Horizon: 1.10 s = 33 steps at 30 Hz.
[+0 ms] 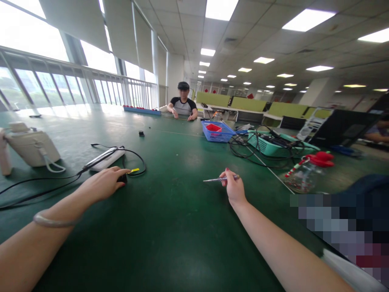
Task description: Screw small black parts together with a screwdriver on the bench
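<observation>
On the green tabletop (170, 227), my left hand (101, 184) closes its thumb and fingers on a small black block (123, 178), mostly covered by the fingers. A yellow tag (134, 170) shows just beyond the fingertips, beside a looped black cable (145, 163). Behind that hand lies a white elongated device (106, 159), with the cable running across it. My right hand (234, 187) grips a slim screwdriver (217, 179) with a thin metal shaft and a clear handle. Its tip points left, above the table and apart from the black block.
A beige bottle-shaped container (35, 148) stands at far left. Farther back are a small black cube (141, 133), a blue basket (220, 135) and a teal basket (264, 146) with tangled cables. A red-lidded clear jar (305, 178) stands right. Across the table sits another person (183, 107).
</observation>
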### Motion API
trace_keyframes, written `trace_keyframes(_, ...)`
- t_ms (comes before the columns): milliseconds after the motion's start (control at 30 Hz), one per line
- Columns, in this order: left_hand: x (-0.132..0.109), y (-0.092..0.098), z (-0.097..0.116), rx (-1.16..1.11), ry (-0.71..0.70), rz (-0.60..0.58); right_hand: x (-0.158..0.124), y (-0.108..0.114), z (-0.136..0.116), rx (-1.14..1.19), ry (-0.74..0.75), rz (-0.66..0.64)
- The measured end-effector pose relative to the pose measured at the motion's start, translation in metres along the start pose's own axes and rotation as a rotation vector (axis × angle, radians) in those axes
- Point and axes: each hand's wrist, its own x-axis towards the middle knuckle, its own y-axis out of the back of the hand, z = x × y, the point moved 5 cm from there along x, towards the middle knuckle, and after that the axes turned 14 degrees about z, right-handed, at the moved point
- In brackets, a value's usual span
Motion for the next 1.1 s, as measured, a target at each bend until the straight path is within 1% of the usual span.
trace_keyframes(133,0.002,0.001,0.003,-0.005,-0.009,0.044,0.000,0.001,-0.001,-0.008,0.004,0.007)
trace_keyframes(267,0.002,0.003,0.007,-0.029,0.013,0.055,-0.001,0.001,-0.002,-0.019,0.009,0.010)
trace_keyframes(467,-0.001,0.010,0.008,-0.025,0.071,0.027,-0.002,0.001,-0.003,-0.018,0.005,0.000)
trace_keyframes(800,0.000,0.006,0.001,-0.064,0.134,-0.035,-0.001,0.001,-0.004,-0.018,0.010,-0.001)
trace_keyframes(1100,0.001,0.008,-0.003,-0.014,0.185,-0.029,0.000,0.001,-0.001,-0.011,0.012,0.016)
